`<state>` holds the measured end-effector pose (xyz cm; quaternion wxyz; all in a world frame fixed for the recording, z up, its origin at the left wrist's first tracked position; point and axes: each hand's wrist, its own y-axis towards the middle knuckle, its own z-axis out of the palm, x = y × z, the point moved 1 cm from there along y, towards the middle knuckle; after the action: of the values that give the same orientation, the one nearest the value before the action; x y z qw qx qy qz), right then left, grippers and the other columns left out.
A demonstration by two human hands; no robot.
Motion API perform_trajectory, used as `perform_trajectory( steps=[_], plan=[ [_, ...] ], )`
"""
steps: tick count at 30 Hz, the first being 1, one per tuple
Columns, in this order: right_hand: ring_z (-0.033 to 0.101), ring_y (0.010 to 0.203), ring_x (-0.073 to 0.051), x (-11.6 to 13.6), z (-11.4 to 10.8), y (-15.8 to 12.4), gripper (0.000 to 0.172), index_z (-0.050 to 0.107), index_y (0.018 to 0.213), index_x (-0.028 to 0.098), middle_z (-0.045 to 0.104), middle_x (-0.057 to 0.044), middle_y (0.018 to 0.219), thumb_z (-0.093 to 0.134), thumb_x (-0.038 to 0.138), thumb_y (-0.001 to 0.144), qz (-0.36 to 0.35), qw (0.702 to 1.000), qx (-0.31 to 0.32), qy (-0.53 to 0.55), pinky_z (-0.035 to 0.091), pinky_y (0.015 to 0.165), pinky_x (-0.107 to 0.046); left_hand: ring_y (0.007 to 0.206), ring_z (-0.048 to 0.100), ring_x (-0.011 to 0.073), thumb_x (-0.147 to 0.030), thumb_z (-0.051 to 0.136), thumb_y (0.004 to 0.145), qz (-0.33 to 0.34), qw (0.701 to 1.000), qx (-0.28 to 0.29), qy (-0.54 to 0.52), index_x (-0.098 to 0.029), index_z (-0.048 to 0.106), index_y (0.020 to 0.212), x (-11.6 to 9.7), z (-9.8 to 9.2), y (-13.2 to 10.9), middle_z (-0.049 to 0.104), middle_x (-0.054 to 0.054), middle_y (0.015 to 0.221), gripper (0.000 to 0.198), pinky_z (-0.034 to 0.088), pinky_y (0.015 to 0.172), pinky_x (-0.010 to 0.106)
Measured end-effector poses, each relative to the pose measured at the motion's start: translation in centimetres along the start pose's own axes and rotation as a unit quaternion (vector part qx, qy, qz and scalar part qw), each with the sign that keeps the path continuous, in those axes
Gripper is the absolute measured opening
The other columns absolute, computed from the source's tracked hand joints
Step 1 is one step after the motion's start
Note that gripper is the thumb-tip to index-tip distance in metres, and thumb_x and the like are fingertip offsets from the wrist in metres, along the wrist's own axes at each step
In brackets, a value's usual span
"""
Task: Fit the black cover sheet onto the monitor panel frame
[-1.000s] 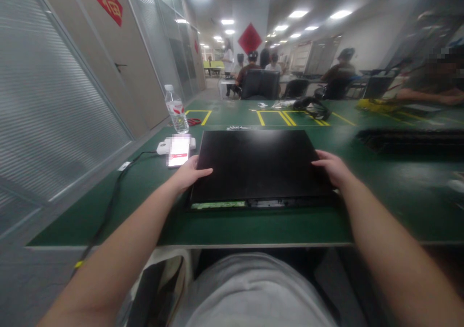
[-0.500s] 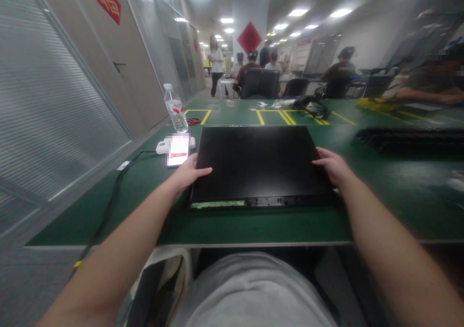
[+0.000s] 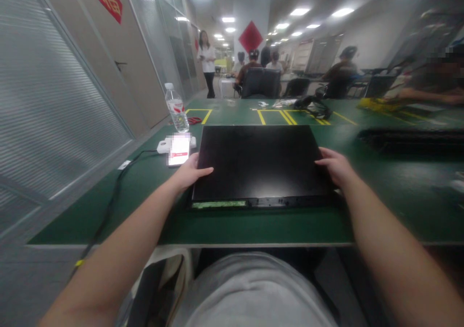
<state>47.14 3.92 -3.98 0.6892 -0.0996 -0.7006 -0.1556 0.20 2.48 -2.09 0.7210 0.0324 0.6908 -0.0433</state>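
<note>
A black flat display panel lies in front of me, glossy side up, with a green circuit strip along its near edge. My left hand grips its left side, thumb on top of the screen and the other fingers at or under the edge, mostly hidden. On the right side my right hand holds the opposite edge the same way, thumb over the border. Whether the panel rests fully on the table or is slightly raised, I cannot tell.
The green table carries a water bottle, a lit phone on a white power strip, and red-handled scissors. Dark stacked parts lie right; black cables lie at the back. Several people sit beyond.
Both hands and the panel stay in nearly the same place. In the background, a standing person in a white top has moved to the left.
</note>
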Motion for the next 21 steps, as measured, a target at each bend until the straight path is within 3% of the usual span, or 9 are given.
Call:
perform_trajectory(
  steps=[21],
  plan=[
    [0.074,0.106,-0.027,0.23,-0.06,-0.2,0.048,0.079,0.097,0.026,0.081,0.001,0.102,0.067,0.004,0.056,-0.021,0.999,-0.015,-0.026,0.06,0.095,-0.042,0.122,0.07,0.0339,-0.015,0.096,0.059,-0.007,1.0,-0.007,0.002,-0.019,0.062,0.121,-0.07,0.06,-0.16,0.077,0.012,0.122,0.071,0.055,0.108,0.053]
  ],
)
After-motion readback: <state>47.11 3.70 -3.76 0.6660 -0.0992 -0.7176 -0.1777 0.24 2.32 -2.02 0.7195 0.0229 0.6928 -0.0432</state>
